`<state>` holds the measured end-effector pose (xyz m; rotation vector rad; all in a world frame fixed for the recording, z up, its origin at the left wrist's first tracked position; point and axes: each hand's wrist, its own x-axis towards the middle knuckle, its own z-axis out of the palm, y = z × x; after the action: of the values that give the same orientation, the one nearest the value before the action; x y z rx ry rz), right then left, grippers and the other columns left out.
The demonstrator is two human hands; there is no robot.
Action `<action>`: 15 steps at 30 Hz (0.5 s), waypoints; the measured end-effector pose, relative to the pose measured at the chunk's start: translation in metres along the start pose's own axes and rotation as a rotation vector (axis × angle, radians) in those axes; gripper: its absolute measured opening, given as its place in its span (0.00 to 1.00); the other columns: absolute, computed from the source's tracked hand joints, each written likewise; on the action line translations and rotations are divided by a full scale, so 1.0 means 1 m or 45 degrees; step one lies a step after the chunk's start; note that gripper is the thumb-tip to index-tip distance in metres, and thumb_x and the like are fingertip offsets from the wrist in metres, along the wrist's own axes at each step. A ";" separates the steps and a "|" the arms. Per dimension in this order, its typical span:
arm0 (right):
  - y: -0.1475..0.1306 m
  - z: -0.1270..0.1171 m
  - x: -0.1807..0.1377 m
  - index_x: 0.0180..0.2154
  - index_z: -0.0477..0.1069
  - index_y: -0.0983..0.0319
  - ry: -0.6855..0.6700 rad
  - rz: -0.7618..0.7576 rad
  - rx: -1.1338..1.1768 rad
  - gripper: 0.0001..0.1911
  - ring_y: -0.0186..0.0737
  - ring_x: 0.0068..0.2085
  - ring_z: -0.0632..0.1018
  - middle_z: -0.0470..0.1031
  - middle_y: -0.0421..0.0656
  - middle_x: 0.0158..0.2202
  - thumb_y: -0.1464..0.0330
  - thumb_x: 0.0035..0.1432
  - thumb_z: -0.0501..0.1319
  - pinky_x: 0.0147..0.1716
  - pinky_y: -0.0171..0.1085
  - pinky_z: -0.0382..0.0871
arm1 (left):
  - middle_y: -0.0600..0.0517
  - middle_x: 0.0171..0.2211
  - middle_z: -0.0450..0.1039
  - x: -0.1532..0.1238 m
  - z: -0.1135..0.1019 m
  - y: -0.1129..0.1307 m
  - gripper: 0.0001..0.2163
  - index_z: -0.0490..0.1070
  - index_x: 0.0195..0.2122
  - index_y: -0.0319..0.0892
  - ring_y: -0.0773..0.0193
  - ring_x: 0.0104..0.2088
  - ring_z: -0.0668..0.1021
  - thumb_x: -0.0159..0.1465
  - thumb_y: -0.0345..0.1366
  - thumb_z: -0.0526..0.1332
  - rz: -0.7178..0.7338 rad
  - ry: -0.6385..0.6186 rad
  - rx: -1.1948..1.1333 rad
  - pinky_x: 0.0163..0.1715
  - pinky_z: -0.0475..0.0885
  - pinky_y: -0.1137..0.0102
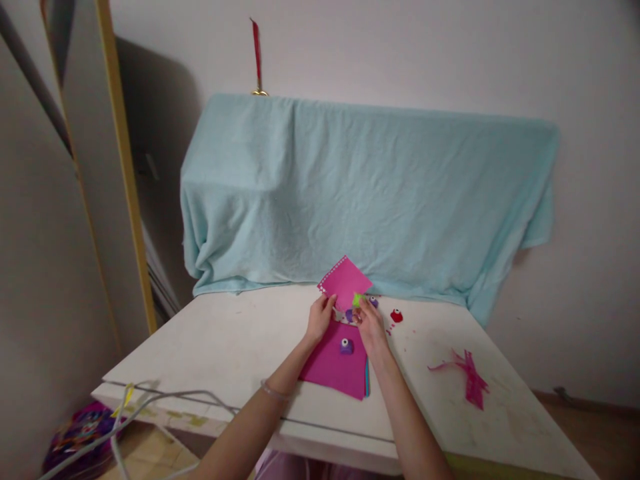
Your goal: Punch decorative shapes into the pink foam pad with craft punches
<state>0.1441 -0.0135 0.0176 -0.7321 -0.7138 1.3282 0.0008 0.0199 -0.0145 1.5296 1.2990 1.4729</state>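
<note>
both hands pinch pink paper mid-table, edges well apart.

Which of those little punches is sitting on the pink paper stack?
The purple punch, between the wrists. The red punch sits on the bare table; the green punch is in the right hand. The left hand holds a pink sheet.

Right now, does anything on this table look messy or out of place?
Pink scraps lie loose on the table's right side, apart from the sheets. Small pink bits are scattered by the red punch.
</note>
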 end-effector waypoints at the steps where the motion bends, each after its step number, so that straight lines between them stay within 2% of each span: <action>1: 0.000 0.000 0.000 0.36 0.76 0.59 0.008 -0.006 -0.033 0.19 0.33 0.27 0.71 0.75 0.40 0.31 0.60 0.41 0.74 0.24 0.33 0.61 | 0.55 0.19 0.66 0.000 0.000 0.000 0.21 0.66 0.24 0.40 0.67 0.23 0.68 0.65 0.52 0.53 0.012 -0.010 0.004 0.26 0.62 0.73; 6: 0.006 0.002 -0.003 0.36 0.78 0.60 -0.006 -0.131 -0.378 0.20 0.34 0.24 0.69 0.74 0.38 0.24 0.55 0.43 0.71 0.23 0.33 0.59 | 0.55 0.20 0.67 -0.001 0.000 0.003 0.20 0.67 0.26 0.40 0.68 0.23 0.68 0.65 0.52 0.52 0.062 -0.093 -0.016 0.25 0.62 0.74; 10: 0.010 0.001 -0.004 0.35 0.78 0.61 0.010 -0.157 -0.439 0.22 0.35 0.23 0.68 0.73 0.38 0.22 0.54 0.41 0.73 0.23 0.34 0.59 | 0.56 0.20 0.66 0.000 0.001 0.002 0.19 0.67 0.26 0.40 0.68 0.22 0.68 0.63 0.51 0.55 0.017 -0.119 -0.092 0.24 0.63 0.74; 13: 0.010 -0.001 -0.003 0.36 0.78 0.62 0.036 -0.207 -0.469 0.22 0.35 0.23 0.68 0.73 0.39 0.22 0.54 0.42 0.72 0.23 0.34 0.60 | 0.55 0.26 0.70 0.002 0.002 -0.003 0.17 0.69 0.40 0.39 0.69 0.22 0.71 0.59 0.48 0.61 -0.055 -0.088 -0.279 0.24 0.66 0.74; 15: 0.011 -0.001 -0.002 0.36 0.78 0.61 0.044 -0.234 -0.493 0.21 0.35 0.24 0.69 0.74 0.39 0.22 0.54 0.43 0.71 0.23 0.34 0.59 | 0.55 0.30 0.72 0.003 0.002 -0.006 0.26 0.63 0.53 0.41 0.69 0.21 0.71 0.56 0.46 0.64 -0.126 -0.054 -0.440 0.23 0.68 0.74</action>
<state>0.1388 -0.0149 0.0082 -0.9698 -1.0009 1.0178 0.0008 0.0253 -0.0194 1.2472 1.0167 1.5020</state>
